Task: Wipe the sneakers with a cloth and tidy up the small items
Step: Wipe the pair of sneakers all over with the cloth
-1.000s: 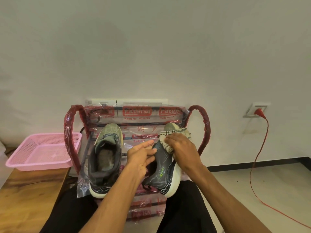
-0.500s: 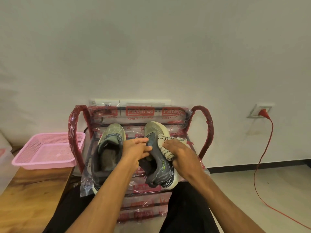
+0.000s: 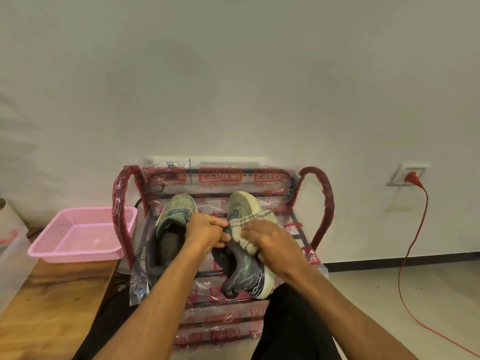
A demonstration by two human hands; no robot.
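Two grey-green sneakers sit on a red plastic-wrapped rack (image 3: 322, 198). The left sneaker (image 3: 168, 229) lies flat, its opening facing up. The right sneaker (image 3: 244, 266) is tilted, white sole to the right. My left hand (image 3: 207, 229) grips the right sneaker at its tongue and collar. My right hand (image 3: 267, 240) presses a cream striped cloth (image 3: 249, 224) against the upper of that sneaker, near the laces.
A pink mesh basket (image 3: 78, 235) rests on a wooden table (image 3: 52, 294) at the left. A red cable (image 3: 413, 242) runs from a wall socket (image 3: 407, 175) down across the floor at the right. My dark trouser legs fill the bottom edge.
The right sneaker has been turned more upright, toe toward the wall. My left hand moved from resting open on it to gripping its collar. The cloth hand slid down from the toe toward the laces.
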